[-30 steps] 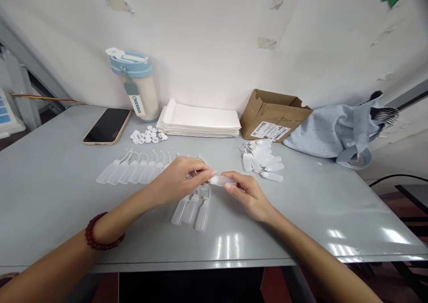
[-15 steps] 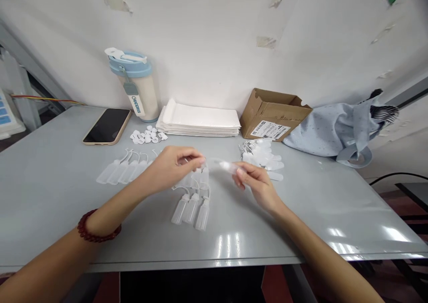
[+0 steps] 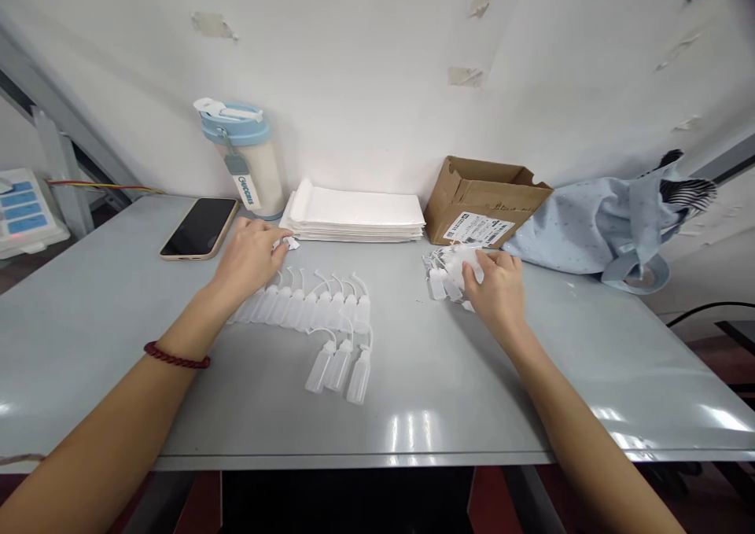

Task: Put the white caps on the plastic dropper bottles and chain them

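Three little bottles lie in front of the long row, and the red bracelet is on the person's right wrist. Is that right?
Not quite: the red bracelet is on the left wrist, as the head view shows. Three little bottles do lie in front of the long row.

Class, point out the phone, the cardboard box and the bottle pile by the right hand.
Phone [image 3: 199, 229]: head view, on its dark screen.
Cardboard box [image 3: 489, 201]: head view, on its front side.
Bottle pile [image 3: 454, 267]: head view, on bottles near its middle.

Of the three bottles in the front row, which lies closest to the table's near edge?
The rightmost bottle: its base reaches nearer that edge than the two bottles to its left.
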A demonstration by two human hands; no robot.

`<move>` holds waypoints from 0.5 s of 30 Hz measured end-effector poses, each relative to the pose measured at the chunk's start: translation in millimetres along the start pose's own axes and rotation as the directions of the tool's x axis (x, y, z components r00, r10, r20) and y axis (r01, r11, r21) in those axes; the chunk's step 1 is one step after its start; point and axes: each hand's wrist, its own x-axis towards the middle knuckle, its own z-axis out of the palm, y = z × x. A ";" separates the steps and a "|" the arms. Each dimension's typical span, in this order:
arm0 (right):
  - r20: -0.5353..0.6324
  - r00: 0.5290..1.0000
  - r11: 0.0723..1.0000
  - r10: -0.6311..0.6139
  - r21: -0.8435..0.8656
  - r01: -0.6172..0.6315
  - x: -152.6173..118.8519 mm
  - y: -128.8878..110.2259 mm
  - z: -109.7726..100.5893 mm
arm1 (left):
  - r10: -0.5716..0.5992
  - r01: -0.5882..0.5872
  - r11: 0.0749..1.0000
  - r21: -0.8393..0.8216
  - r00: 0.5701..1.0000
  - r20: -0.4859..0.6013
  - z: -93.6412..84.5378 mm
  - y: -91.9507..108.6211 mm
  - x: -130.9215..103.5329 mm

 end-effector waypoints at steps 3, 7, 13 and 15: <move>0.011 1.000 1.000 -0.025 -0.008 0.025 -0.7 -2.3 -1.2 | 0.019 -0.020 0.999 0.044 1.000 0.014 7.8 0.4 1.7; -0.004 0.996 0.996 -0.085 0.029 0.085 -0.7 -2.4 -0.6 | 0.067 -0.073 0.992 0.100 0.996 0.058 13.5 -3.0 5.0; 0.011 0.994 0.991 -0.111 0.079 0.110 -1.7 -2.1 -1.0 | 0.047 -0.052 0.993 0.109 0.998 0.051 18.7 -5.9 7.9; 0.029 0.993 0.989 -0.118 0.096 0.115 -2.3 -4.3 -2.8 | 0.040 -0.045 0.995 0.094 0.998 0.058 19.8 -5.9 8.0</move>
